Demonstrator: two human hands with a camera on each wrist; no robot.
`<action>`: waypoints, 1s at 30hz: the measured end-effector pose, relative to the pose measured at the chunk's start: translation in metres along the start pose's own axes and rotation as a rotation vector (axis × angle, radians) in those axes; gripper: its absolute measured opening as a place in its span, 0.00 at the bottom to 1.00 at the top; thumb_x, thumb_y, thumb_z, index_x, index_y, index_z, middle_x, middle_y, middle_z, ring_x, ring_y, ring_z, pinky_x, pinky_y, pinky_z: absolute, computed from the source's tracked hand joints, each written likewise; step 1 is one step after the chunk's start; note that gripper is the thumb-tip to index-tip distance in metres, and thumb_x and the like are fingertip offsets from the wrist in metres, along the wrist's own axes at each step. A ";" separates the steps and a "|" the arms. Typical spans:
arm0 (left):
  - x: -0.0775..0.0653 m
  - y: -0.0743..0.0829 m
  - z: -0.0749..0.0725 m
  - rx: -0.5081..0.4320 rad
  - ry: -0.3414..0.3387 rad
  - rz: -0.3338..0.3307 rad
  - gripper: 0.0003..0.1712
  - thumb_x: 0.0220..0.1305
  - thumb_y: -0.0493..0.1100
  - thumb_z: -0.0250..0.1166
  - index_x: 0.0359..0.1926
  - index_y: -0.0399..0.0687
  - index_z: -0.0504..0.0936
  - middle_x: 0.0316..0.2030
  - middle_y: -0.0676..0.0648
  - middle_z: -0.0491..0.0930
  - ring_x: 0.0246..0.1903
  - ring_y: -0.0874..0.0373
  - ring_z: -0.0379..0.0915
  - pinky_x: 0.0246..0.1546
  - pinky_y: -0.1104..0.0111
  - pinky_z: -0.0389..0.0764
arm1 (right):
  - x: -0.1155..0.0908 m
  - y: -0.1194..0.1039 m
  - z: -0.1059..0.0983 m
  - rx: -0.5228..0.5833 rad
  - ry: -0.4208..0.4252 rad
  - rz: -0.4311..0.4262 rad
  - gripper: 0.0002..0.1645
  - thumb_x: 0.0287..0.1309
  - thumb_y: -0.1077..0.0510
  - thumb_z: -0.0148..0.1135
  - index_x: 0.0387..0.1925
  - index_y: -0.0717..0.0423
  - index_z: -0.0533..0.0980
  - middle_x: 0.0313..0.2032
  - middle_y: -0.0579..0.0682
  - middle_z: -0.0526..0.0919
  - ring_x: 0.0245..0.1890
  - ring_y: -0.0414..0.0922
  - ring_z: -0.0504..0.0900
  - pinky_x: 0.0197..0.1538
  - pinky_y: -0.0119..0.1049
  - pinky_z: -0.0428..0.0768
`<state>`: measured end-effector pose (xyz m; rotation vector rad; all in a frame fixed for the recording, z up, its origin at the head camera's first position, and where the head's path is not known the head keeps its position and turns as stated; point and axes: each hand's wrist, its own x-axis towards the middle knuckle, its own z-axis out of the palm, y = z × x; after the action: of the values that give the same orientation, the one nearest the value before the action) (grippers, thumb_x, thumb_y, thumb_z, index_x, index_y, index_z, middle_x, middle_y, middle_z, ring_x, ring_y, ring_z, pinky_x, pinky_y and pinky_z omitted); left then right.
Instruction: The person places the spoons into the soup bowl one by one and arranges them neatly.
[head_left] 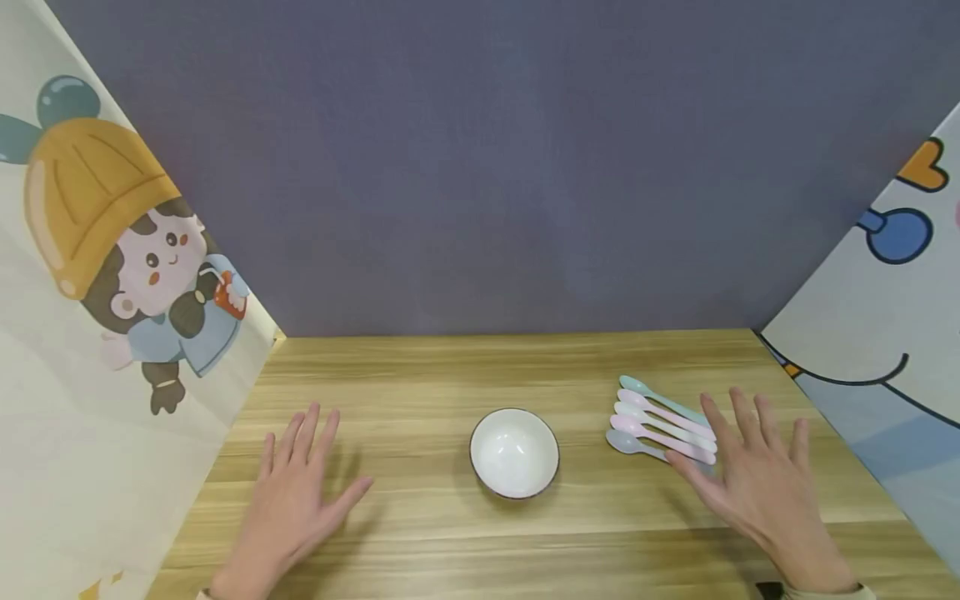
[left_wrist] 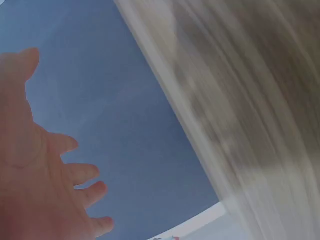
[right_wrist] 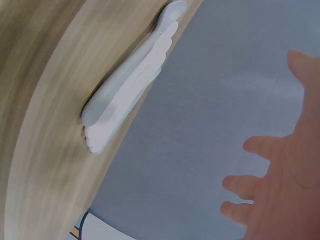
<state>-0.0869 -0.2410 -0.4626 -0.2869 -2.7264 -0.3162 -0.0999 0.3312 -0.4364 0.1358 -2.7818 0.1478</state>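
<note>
My left hand (head_left: 292, 496) hovers above the left part of the table, fingers spread, holding nothing. On the other side, my right hand (head_left: 765, 483) is also spread and bare, its thumb and index finger overlapping the handle ends of several spoons in the head view. Those spoons lie side by side: a green one (head_left: 637, 386), pink and white ones, and a grey one (head_left: 628, 442) nearest me. The right wrist view shows a gap between the palm and the grey spoon (right_wrist: 120, 80). Between the hands stands a white bowl (head_left: 514, 454) with a dark rim, nothing visible inside.
The wooden table (head_left: 420, 533) ends at a dark blue-grey panel (head_left: 510, 167) at the back. White walls with cartoon pictures (head_left: 172, 258) flank it on the left and right.
</note>
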 end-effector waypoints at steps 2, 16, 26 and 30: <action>0.000 0.003 0.002 -0.004 0.002 0.011 0.57 0.65 0.71 0.68 0.83 0.46 0.60 0.81 0.31 0.58 0.79 0.32 0.53 0.84 0.39 0.36 | 0.000 0.001 0.002 0.012 0.007 -0.003 0.56 0.63 0.24 0.62 0.80 0.53 0.63 0.79 0.71 0.60 0.81 0.73 0.50 0.77 0.80 0.31; 0.003 0.034 0.016 -0.004 -0.060 0.085 0.56 0.63 0.74 0.68 0.82 0.49 0.64 0.81 0.37 0.61 0.78 0.37 0.59 0.77 0.36 0.60 | 0.014 0.015 0.021 0.308 0.133 -0.047 0.43 0.65 0.45 0.74 0.73 0.63 0.72 0.62 0.73 0.81 0.57 0.76 0.79 0.50 0.74 0.77; 0.005 0.060 0.025 -0.257 -0.023 0.070 0.52 0.64 0.64 0.74 0.81 0.48 0.65 0.81 0.41 0.63 0.75 0.35 0.67 0.70 0.36 0.72 | 0.028 0.030 0.020 0.460 -0.003 0.110 0.31 0.76 0.47 0.63 0.68 0.64 0.77 0.61 0.71 0.83 0.50 0.66 0.85 0.45 0.56 0.83; 0.007 0.069 0.030 -0.327 -0.021 0.053 0.52 0.63 0.61 0.76 0.80 0.47 0.67 0.79 0.42 0.66 0.74 0.36 0.68 0.70 0.37 0.73 | 0.035 0.037 0.024 0.468 -0.025 0.120 0.29 0.78 0.47 0.61 0.66 0.65 0.78 0.60 0.70 0.84 0.56 0.67 0.83 0.52 0.50 0.83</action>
<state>-0.0872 -0.1667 -0.4750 -0.4514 -2.6741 -0.7496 -0.1447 0.3623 -0.4501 0.0850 -2.7275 0.8303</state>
